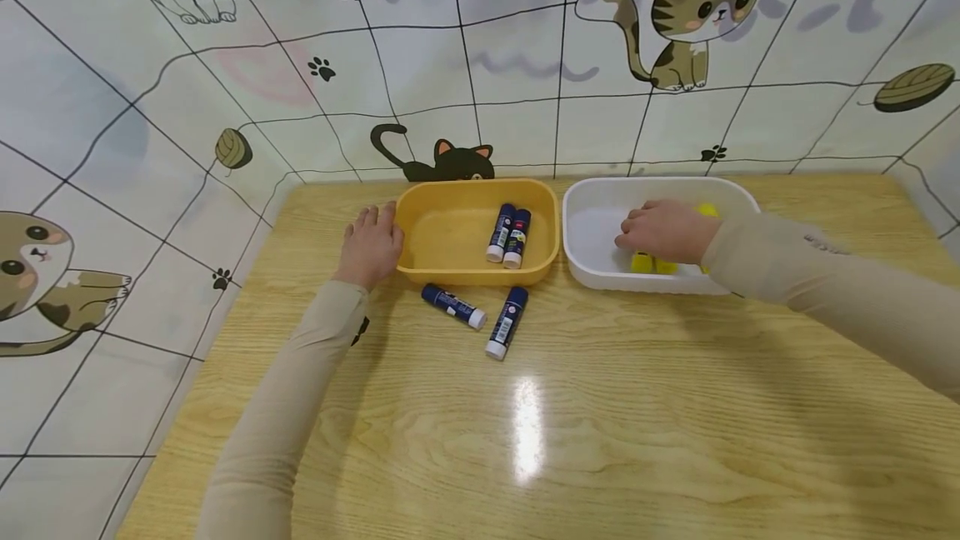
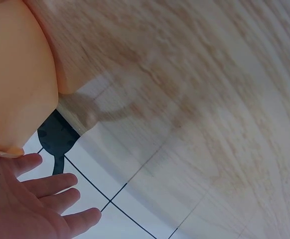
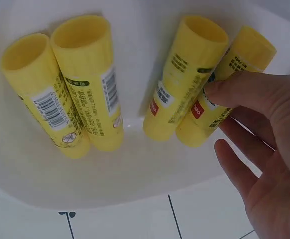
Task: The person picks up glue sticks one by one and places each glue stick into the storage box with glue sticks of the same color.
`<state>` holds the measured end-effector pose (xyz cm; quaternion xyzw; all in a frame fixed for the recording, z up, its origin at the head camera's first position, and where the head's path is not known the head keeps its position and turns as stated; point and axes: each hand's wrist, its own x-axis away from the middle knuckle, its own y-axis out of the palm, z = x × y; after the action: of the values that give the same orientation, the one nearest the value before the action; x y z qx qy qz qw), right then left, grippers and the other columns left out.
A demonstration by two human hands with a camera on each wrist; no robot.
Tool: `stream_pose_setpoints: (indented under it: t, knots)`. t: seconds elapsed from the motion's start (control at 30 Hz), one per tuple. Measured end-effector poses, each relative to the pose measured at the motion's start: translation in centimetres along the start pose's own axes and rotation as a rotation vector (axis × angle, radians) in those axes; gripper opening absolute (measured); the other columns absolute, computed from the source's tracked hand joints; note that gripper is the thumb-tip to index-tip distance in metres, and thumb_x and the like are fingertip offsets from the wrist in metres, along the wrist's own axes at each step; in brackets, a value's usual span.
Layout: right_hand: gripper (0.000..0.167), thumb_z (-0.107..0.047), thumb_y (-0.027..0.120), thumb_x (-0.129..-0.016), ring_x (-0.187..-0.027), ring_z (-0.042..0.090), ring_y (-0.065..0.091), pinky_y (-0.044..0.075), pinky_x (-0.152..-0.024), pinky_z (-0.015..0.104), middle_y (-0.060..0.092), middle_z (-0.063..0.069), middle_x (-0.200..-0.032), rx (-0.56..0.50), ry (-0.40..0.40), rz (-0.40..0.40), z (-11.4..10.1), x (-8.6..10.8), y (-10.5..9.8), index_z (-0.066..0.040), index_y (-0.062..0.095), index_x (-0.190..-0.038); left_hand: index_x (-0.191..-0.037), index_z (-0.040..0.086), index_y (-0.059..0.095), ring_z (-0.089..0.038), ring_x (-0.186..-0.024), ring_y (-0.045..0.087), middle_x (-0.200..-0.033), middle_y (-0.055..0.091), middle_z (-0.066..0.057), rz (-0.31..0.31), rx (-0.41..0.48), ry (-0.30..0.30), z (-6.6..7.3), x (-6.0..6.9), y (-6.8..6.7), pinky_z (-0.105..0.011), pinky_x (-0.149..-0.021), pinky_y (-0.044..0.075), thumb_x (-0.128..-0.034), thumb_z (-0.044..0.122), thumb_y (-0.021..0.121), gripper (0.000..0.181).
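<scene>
My left hand (image 1: 369,247) rests at the left end of the orange-yellow basket (image 1: 480,277), its fingers extended by the rim. In the left wrist view those fingers (image 2: 50,186) look loosely spread beside the basket wall. My right hand (image 1: 667,230) reaches into the white basket (image 1: 588,190). Its thumb lies on the rightmost yellow glue stick (image 3: 244,57), with fingers behind, pinching it. Close against that one lies another yellow glue stick (image 3: 190,74). Two more yellow glue sticks (image 3: 87,82) lie side by side farther left in the right wrist view.
Two navy glue sticks with white ends (image 1: 517,238) lie inside the orange-yellow basket. On the wooden table (image 1: 600,423) in front are another navy glue stick (image 1: 453,307) and a slanted one (image 1: 507,323). A cat-patterned cloth (image 1: 517,65) stands behind and at the sides.
</scene>
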<state>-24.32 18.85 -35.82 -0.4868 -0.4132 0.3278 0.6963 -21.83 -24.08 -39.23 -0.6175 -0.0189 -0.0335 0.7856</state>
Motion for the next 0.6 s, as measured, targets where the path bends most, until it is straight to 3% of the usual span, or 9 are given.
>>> stream_pose_setpoints:
  t: [0.23,0.6]
  knots:
    - [0.023,0.005,0.075,-0.077,-0.079,0.022,0.053,0.048,-0.075,0.040,0.061,0.006,-0.086,0.013,-0.041,-0.006,-0.27,-0.70,0.79,-0.008,0.062,-0.092,-0.150,0.005,0.027,-0.043,-0.140,0.019,-0.152,0.026,-0.028,0.008,0.001,0.000,0.11,-0.01,-0.05,-0.060,-0.111,0.015,-0.1017,0.023,0.024,0.052]
    - [0.023,0.001,0.077,-0.077,-0.081,0.023,0.054,0.048,-0.075,0.039,0.062,0.007,-0.088,0.033,-0.040,-0.029,-0.31,-1.05,0.73,-0.008,0.064,-0.094,-0.151,0.005,0.026,-0.043,-0.141,0.018,-0.151,0.026,-0.028,0.004,0.008,0.004,0.08,0.00,0.02,-0.060,-0.111,0.014,-0.1024,0.023,0.025,0.052]
